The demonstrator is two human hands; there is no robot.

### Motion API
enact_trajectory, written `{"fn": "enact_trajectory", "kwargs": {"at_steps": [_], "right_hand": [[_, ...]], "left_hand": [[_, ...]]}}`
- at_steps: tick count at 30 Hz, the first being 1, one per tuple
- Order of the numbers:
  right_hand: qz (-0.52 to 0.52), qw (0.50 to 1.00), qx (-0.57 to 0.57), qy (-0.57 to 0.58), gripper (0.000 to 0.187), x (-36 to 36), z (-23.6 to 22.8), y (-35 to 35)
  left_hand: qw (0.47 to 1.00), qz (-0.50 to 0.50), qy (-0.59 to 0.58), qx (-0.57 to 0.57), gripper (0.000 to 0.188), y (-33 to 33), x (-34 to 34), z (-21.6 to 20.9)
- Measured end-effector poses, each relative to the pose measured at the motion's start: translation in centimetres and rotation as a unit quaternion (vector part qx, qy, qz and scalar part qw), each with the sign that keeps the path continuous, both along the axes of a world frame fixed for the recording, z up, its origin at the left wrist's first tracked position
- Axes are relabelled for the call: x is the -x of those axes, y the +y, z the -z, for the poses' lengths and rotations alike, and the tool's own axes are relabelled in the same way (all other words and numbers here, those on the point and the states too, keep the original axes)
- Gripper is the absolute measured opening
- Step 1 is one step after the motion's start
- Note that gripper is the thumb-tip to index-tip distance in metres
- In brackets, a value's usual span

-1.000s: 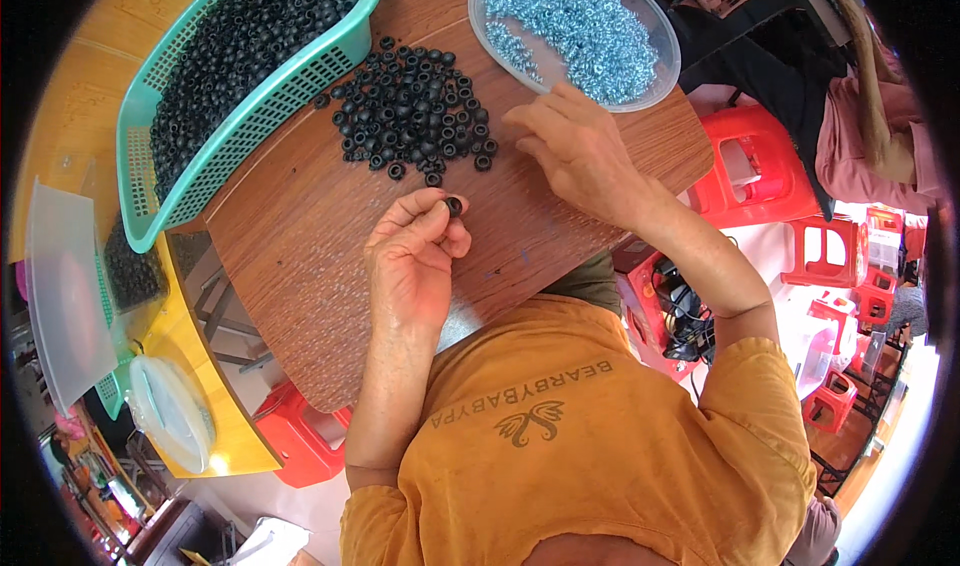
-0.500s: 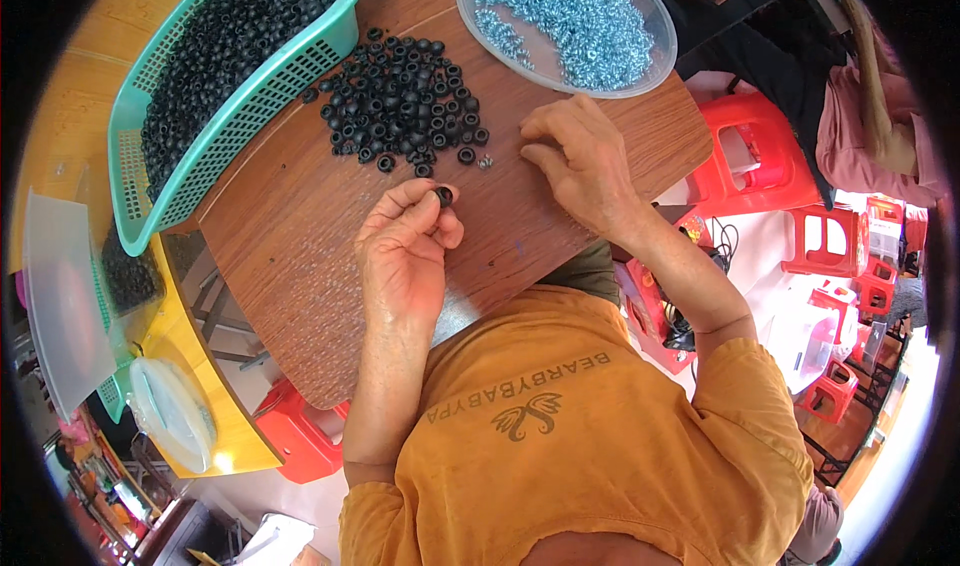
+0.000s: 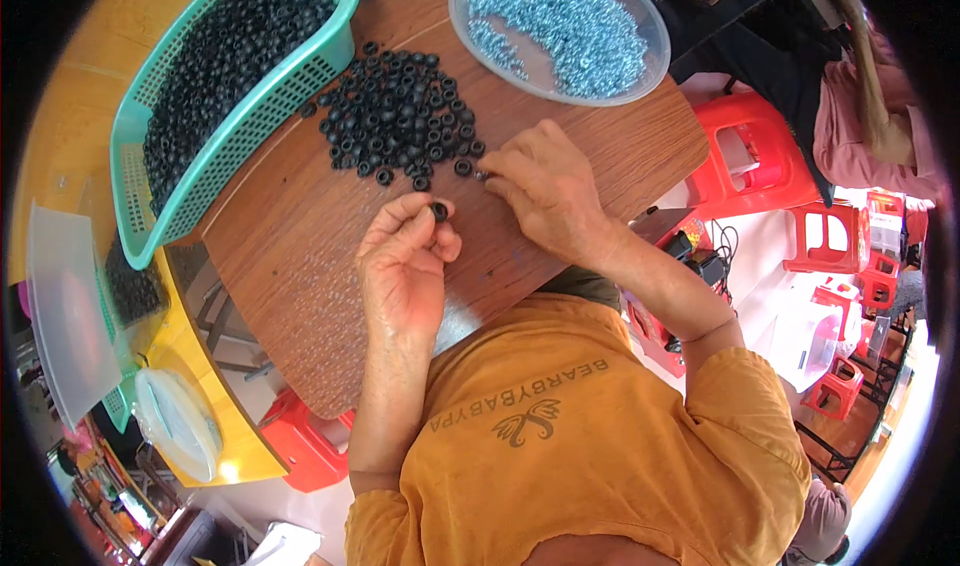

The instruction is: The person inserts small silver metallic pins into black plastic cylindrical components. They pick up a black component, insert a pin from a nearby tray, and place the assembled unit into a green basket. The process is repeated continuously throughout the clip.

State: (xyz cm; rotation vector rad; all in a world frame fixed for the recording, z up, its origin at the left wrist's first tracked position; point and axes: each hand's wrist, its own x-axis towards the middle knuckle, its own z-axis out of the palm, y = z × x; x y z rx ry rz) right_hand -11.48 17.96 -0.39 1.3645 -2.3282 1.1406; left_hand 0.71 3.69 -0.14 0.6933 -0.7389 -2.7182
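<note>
Between thumb and fingertips, my left hand pinches a small black hollow round piece, its opening partly showing. My right hand is bent over the wooden table, thumb and forefinger drawn together at a few tiny shiny silvery bits; the fingers cover most of these, so what they grip is unclear. Just beyond both hands lies a loose pile of similar black pieces. Farther right, a clear round plastic tray holds many small glossy light-blue parts.
A teal perforated basket full of black pieces stands at the far left of the brown table. A yellow table with plastic lids adjoins on the left. Red stools stand right, near another person in a pink sleeve.
My right hand has moved left and nearer, from below the tray to the silvery bits beside the pile. My left hand still holds the black piece, almost in place.
</note>
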Motion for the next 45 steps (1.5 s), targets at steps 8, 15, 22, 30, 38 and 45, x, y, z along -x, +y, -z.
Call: {"fn": "enact_trajectory", "kwargs": {"at_steps": [8, 15, 22, 30, 38, 45], "right_hand": [[0.072, 0.979, -0.012, 0.191, 0.027, 7.6, -3.2, 3.0], [-0.018, 0.923, -0.248, 0.292, 0.020, 11.7, -4.3, 0.7], [0.001, 0.936, -0.251, 0.246, 0.015, 13.4, -5.0, -0.9], [-0.097, 0.942, -0.307, 0.094, 0.009, 13.7, -5.5, -0.1], [-0.052, 0.958, -0.196, 0.203, 0.006, 14.9, -5.4, -0.6], [-0.010, 0.922, -0.352, 0.161, 0.017, 14.2, -3.7, -2.6]], "left_hand": [[1.000, 0.003, -0.006, 0.005, 0.011, 0.1, 0.0, 0.0], [1.000, -0.003, -0.003, 0.020, 0.010, 0.1, 0.1, 0.1], [1.000, -0.007, 0.004, 0.017, 0.011, 0.0, 0.0, 0.0], [1.000, -0.008, 0.008, 0.021, 0.011, 0.0, 0.0, 0.3], [1.000, -0.011, 0.000, 0.021, 0.009, 0.1, 0.1, -0.1], [1.000, -0.011, 0.000, 0.029, 0.010, 0.1, 0.0, 0.0]]}}
